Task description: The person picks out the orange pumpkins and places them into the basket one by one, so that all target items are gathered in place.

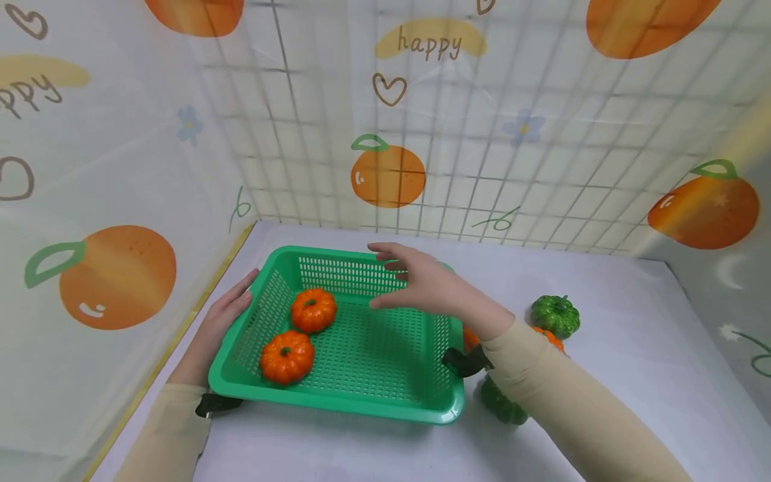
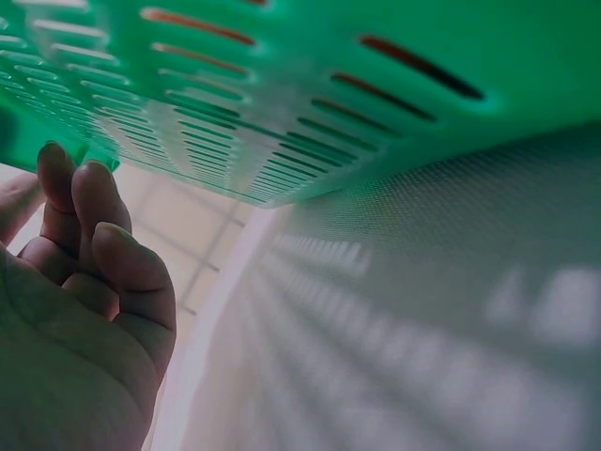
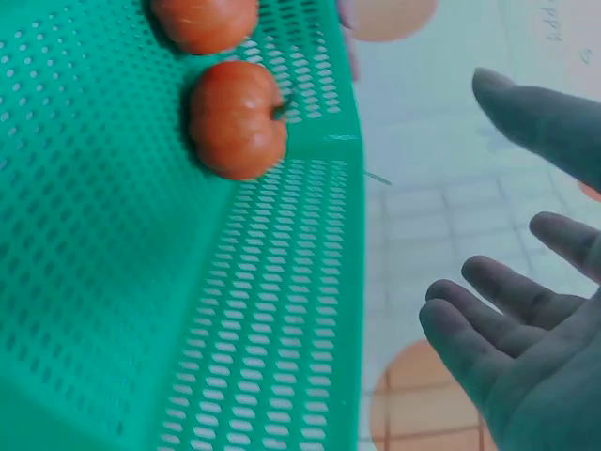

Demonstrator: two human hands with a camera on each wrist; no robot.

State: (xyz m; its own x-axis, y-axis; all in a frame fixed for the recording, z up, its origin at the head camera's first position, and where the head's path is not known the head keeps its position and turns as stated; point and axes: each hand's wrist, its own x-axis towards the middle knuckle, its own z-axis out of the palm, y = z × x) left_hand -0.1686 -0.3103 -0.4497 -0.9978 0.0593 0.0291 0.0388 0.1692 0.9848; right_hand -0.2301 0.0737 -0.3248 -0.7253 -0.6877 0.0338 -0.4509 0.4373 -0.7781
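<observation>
1. Left hand [image 1: 218, 320]: fingers loosely bent, touching the basket [image 1: 337, 402] at its left rim.
2. Right hand [image 1: 424, 284]: spread, thumb apart, above the basket.
3. Basket on table [image 1: 313, 448], two orange pumpkins [image 1: 287, 357] inside, leftward.

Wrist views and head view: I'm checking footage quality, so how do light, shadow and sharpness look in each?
Head view: bright, fairly even light, the orange pumpkins in the green basket look crisp; left wrist view: dim, the left hand shaded, pale light patches on the table; right wrist view: greenish cast, pumpkins slightly soft, right hand dark against the pale wall.
</observation>
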